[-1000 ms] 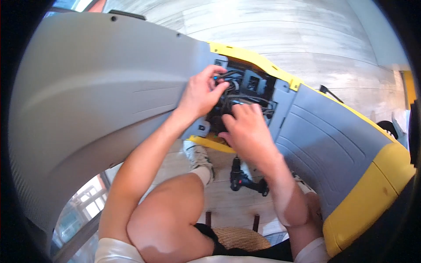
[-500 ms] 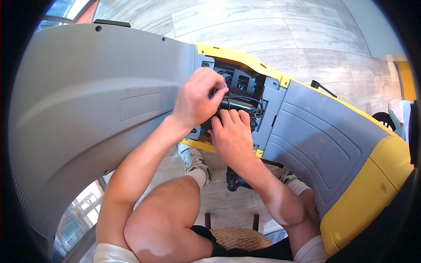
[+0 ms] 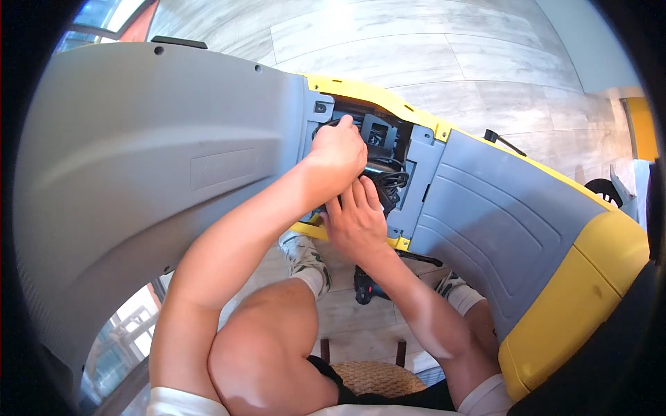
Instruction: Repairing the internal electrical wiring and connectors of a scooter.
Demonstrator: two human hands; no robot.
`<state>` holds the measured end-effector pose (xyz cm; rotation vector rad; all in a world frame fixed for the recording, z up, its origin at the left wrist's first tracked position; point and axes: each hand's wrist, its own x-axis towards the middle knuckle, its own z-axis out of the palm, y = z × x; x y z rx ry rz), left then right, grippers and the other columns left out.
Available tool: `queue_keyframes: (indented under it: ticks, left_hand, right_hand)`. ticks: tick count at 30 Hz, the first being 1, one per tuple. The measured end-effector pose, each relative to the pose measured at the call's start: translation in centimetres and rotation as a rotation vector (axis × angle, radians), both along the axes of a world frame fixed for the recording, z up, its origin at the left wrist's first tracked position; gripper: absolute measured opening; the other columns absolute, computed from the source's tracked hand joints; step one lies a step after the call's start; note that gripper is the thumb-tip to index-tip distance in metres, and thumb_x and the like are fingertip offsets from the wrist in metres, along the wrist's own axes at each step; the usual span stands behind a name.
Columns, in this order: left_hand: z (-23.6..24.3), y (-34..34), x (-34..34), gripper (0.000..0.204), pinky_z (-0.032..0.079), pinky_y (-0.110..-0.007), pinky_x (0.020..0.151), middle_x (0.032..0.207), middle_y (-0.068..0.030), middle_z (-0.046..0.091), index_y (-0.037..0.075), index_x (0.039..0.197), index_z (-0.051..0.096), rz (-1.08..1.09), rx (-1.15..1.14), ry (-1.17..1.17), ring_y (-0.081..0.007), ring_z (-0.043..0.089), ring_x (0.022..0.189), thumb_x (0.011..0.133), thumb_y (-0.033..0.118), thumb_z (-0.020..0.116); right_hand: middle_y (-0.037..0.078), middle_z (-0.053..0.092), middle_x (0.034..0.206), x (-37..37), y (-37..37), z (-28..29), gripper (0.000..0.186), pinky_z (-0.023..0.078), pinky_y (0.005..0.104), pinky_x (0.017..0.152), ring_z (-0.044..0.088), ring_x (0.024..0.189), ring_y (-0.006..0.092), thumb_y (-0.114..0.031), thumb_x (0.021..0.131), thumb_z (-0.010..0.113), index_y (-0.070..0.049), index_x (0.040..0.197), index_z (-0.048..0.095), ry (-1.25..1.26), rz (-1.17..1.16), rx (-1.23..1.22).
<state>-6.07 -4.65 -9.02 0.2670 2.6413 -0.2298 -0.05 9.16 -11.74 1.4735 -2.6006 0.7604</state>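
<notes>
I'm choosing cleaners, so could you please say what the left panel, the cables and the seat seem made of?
Left panel: probably moulded plastic, matte, given its smooth curves and soft sheen.
Cables: likely plastic or rubber jackets, black, slightly shiny, bending in loops.
Seat: apparently rough woven straw or rattan, from its tan braided texture; possibly synthetic.

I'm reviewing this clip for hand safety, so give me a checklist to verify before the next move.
1. Bay uncovered: ok, its inner parts show.
2. Left hand at the bay: ok; what its fingers grip: cannot tell, hidden.
3. Right hand free of any object: cannot tell, fingertips are hidden.
4. Cables lying neat: not ok, bunched in loops.
5. Drill out of hand: ok, on the floor.
</notes>
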Motion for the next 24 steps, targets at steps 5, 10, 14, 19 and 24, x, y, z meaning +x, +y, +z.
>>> queue_keyframes:
  ticks: [5,10,14,19,24]
  left_hand:
    - [-0.4,0.4,-0.7,0.027,0.058,-0.033,0.079,0.111,-0.0134,0.068,0.002,0.109,0.073,0.031,-0.065,0.035,-0.0258,0.061,0.110,0.087,0.015,0.064]
    - [-0.5,-0.1,-1.4,0.021,0.060,-0.038,0.070,0.094,-0.0192,0.067,-0.004,0.100,0.064,0.084,0.085,0.082,-0.0300,0.070,0.089,0.084,0.009,0.060]
    - [-0.3,-0.5,-1.9,0.027,0.059,-0.043,0.070,0.090,-0.0209,0.068,-0.006,0.108,0.059,0.165,0.146,0.083,-0.0359,0.071,0.086,0.083,0.005,0.059]
    - [-1.1,0.1,-0.5,0.053,0.056,-0.048,0.080,0.116,-0.0334,0.057,-0.014,0.132,0.044,0.462,0.396,0.211,-0.0455,0.065,0.097,0.082,0.001,0.055]
    - [-1.7,-0.2,0.8,0.055,0.056,-0.047,0.082,0.121,-0.0330,0.053,-0.016,0.133,0.045,0.315,0.413,0.391,-0.0426,0.063,0.103,0.082,0.002,0.056]
  right_hand:
    - [0.025,0.059,0.115,-0.3,0.2,0.1,0.040,0.034,0.0465,0.111,0.055,0.113,0.0363,-0.016,0.081,0.054,0.003,0.115,0.061,0.001,0.006,-0.055]
    - [0.026,0.059,0.117,-0.4,0.3,0.3,0.039,0.034,0.0456,0.110,0.056,0.111,0.0364,-0.017,0.080,0.055,0.004,0.112,0.062,-0.037,0.015,-0.017]
    - [0.023,0.057,0.122,-0.2,0.2,0.0,0.057,0.034,0.0496,0.109,0.053,0.118,0.0376,-0.023,0.072,0.075,0.000,0.121,0.058,-0.039,0.012,0.047]
    - [0.023,0.057,0.122,-0.2,0.3,0.0,0.057,0.034,0.0492,0.110,0.053,0.118,0.0374,-0.023,0.072,0.075,0.000,0.121,0.058,-0.040,0.019,0.002]
    - [0.022,0.061,0.114,-0.3,0.2,0.3,0.042,0.033,0.0478,0.112,0.056,0.113,0.0362,-0.017,0.080,0.056,0.002,0.117,0.062,-0.033,0.022,-0.021]
